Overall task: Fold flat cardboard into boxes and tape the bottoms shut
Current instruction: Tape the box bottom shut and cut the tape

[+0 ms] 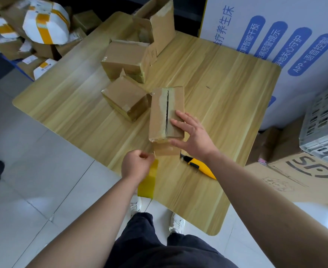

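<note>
- The table (pixel 227 89) held several boxes, with an open-topped one (pixel 155 26) at its far edge.
- Two taped boxes (pixel 124 59) (pixel 124 97) sat mid-table.
- The box (pixel 166 113) being worked on stood near the front edge, its seam up and unsealed.
- The right hand (pixel 193 135) lay spread open, fingers resting on that box's near corner.
- The left hand (pixel 136 165) was closed, pinching yellow tape (pixel 148 180) just below the box.
- A yellow knife (pixel 198 166) lay beside the right wrist.
</note>
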{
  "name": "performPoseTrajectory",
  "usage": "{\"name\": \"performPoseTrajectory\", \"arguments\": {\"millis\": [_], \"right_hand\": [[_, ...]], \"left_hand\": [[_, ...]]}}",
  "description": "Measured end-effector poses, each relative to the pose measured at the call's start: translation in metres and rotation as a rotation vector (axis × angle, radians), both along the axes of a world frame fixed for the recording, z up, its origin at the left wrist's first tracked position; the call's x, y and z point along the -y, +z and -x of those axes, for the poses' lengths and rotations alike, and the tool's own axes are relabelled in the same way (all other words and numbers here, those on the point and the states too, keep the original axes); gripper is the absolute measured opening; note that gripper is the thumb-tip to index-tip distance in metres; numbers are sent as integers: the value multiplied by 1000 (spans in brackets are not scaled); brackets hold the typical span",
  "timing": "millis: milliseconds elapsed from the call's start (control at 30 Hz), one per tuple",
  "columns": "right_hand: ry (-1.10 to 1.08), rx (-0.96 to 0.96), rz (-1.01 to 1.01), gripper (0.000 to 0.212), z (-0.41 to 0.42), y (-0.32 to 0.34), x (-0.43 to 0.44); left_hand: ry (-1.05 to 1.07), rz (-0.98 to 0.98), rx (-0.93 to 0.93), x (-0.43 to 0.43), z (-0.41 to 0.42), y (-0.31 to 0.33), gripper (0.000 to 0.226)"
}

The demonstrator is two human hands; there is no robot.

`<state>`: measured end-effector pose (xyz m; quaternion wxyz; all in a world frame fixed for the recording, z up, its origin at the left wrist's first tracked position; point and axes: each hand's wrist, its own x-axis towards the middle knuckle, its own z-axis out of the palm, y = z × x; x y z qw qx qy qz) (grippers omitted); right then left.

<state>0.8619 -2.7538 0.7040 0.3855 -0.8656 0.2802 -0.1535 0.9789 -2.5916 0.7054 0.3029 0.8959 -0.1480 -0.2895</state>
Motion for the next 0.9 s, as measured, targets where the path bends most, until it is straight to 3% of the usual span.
{"name": "performPoseTrajectory", "arguments": {"millis": [333,500,600,733,900], "right_hand": [[-100,-50,275,72,-9,0,-13],[-89,-84,302,66,-16,6,-14],[-59,-116,236,66,-13,19,-7],[-65,-35,96,46,-13,47,-4],[-73,100,-264,28,-28,85,-6]], "left_hand": [[132,224,-50,-20,-22,18,20],[32,292,109,-33,-35,53,25],[23,403,182,-26,-45,84,22],[-67,530,290,0,-59,114,19],[-85,565,371,46,-74,124,22]]}}
